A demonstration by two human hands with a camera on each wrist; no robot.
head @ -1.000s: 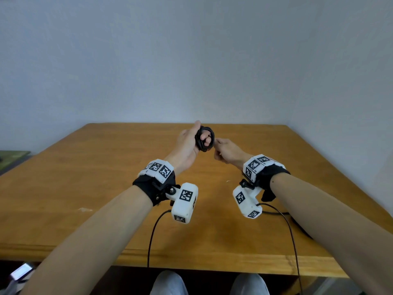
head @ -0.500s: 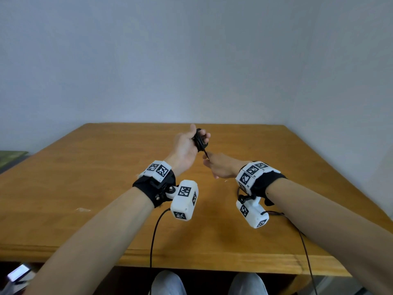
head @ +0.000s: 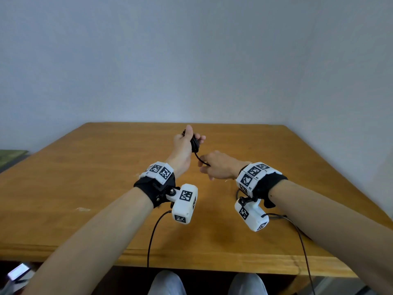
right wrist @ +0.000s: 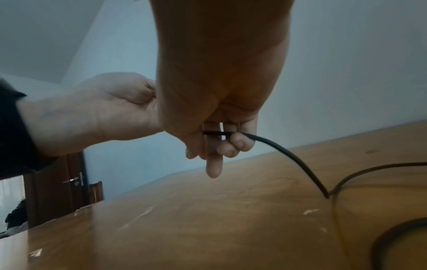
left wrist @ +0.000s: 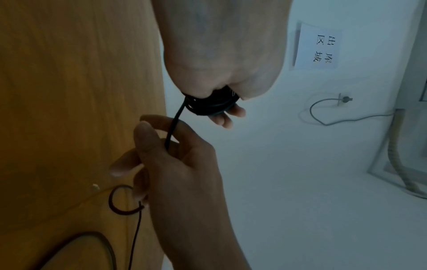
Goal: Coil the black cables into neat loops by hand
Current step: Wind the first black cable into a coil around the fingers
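Observation:
My left hand (head: 185, 145) is raised over the middle of the wooden table (head: 85, 177) and grips a small tight coil of black cable (head: 195, 143). In the left wrist view the coil (left wrist: 212, 105) sits between palm and fingertips. A short loose strand (head: 201, 160) runs from it down to my right hand (head: 217, 166), which pinches it a little lower and to the right. In the right wrist view the cable (right wrist: 213, 133) crosses my right fingers (right wrist: 231, 144), and its tail (right wrist: 295, 160) droops to the tabletop.
A small dark elastic ring (left wrist: 120, 200) lies on the table under my right hand. Thin black leads (head: 152, 237) hang from the wrist cameras over the near table edge. A grey wall stands behind and to the right of the table.
My right hand has dropped down and toward me, drawing a short length of cable out from the coil. My left hand has turned the coil edge-on and stayed at about the same height.

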